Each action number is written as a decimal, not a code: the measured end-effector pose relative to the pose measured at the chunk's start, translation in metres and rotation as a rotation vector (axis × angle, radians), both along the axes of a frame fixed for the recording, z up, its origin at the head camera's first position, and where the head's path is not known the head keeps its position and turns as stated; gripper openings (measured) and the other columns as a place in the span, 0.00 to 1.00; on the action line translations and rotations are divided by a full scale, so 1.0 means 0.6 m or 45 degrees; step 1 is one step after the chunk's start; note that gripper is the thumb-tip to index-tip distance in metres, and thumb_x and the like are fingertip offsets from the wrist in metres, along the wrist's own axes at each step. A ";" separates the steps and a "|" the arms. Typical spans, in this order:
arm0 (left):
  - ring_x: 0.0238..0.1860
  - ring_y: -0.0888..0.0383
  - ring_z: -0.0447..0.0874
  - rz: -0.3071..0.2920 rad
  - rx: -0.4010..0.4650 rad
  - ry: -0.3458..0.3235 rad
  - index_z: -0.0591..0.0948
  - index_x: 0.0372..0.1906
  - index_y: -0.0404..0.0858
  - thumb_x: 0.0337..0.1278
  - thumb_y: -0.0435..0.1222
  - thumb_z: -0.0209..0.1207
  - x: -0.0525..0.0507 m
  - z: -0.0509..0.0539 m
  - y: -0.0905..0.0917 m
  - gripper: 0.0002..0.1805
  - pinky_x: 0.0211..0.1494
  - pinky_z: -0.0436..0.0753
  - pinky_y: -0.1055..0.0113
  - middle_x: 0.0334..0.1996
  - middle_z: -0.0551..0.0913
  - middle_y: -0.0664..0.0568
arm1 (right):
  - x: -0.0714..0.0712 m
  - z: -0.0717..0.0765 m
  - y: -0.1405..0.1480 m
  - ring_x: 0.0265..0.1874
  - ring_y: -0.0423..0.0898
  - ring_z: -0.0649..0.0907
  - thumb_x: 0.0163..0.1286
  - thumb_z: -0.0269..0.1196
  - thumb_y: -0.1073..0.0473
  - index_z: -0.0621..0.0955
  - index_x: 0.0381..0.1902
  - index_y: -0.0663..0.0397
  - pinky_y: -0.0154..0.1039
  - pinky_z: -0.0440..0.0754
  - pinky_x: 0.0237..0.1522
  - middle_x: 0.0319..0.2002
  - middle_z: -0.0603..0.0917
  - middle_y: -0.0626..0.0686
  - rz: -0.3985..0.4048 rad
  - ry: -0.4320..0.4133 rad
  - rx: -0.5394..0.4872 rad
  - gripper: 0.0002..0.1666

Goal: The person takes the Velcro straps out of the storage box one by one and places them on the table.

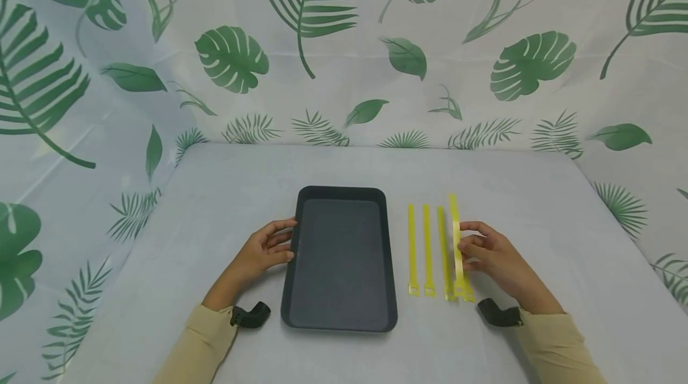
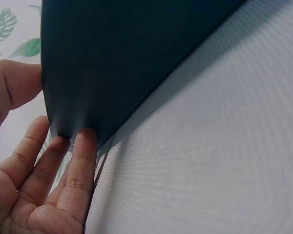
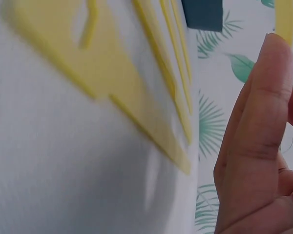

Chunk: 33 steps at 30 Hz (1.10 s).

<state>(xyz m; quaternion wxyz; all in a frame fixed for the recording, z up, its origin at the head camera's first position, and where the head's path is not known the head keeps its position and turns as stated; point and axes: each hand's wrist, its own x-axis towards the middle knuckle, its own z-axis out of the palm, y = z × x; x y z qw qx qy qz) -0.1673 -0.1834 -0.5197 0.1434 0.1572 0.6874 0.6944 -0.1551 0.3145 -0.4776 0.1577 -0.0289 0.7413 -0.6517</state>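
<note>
A dark grey rectangular tray [image 1: 340, 264] lies flat in the middle of the table. My left hand [image 1: 271, 246] rests against its left side, fingertips and thumb touching the outer wall; the left wrist view has the fingers [image 2: 80, 170] fairly straight on that wall. Right of the tray, my right hand [image 1: 491, 255] pinches a yellow cable tie strap [image 1: 455, 234] by its middle, its upper part raised off the table. In the right wrist view, part of that strap [image 3: 284, 19] shows above the fingertips. Several similar straps [image 1: 427, 246], each with a slotted wide end, lie alongside.
A white cloth covers the table [image 1: 242, 181]. Leaf-printed curtains [image 1: 333, 85] hang behind it and at both sides. Black wrist cameras [image 1: 251, 315] are strapped over the beige sleeves [image 1: 559, 342].
</note>
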 end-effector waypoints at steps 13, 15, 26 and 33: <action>0.80 0.25 0.59 0.004 -0.004 0.017 0.65 0.76 0.18 0.64 0.19 0.65 -0.002 -0.002 -0.001 0.37 0.68 0.81 0.71 0.80 0.61 0.24 | 0.004 0.001 0.047 0.35 0.42 0.84 0.81 0.60 0.71 0.78 0.59 0.40 0.35 0.90 0.39 0.38 0.85 0.47 -0.004 -0.035 0.016 0.20; 0.79 0.25 0.59 0.005 -0.003 0.016 0.65 0.76 0.18 0.64 0.19 0.65 -0.002 -0.002 -0.001 0.37 0.68 0.81 0.71 0.80 0.61 0.24 | 0.003 0.002 0.052 0.35 0.43 0.84 0.81 0.60 0.70 0.77 0.62 0.48 0.35 0.91 0.39 0.39 0.85 0.48 -0.005 -0.056 0.064 0.18; 0.80 0.25 0.58 0.002 0.004 0.008 0.65 0.77 0.18 0.65 0.19 0.65 -0.002 -0.004 -0.001 0.37 0.68 0.81 0.71 0.80 0.61 0.24 | 0.000 0.003 0.071 0.37 0.43 0.87 0.81 0.63 0.66 0.63 0.73 0.76 0.38 0.92 0.41 0.42 0.85 0.52 0.025 -0.229 0.323 0.32; 0.79 0.25 0.59 0.000 0.002 0.013 0.65 0.77 0.18 0.66 0.20 0.65 -0.001 -0.005 0.000 0.37 0.68 0.81 0.71 0.80 0.61 0.24 | -0.005 0.008 0.069 0.36 0.44 0.88 0.78 0.65 0.67 0.66 0.71 0.76 0.38 0.92 0.39 0.38 0.86 0.52 0.015 -0.262 0.393 0.32</action>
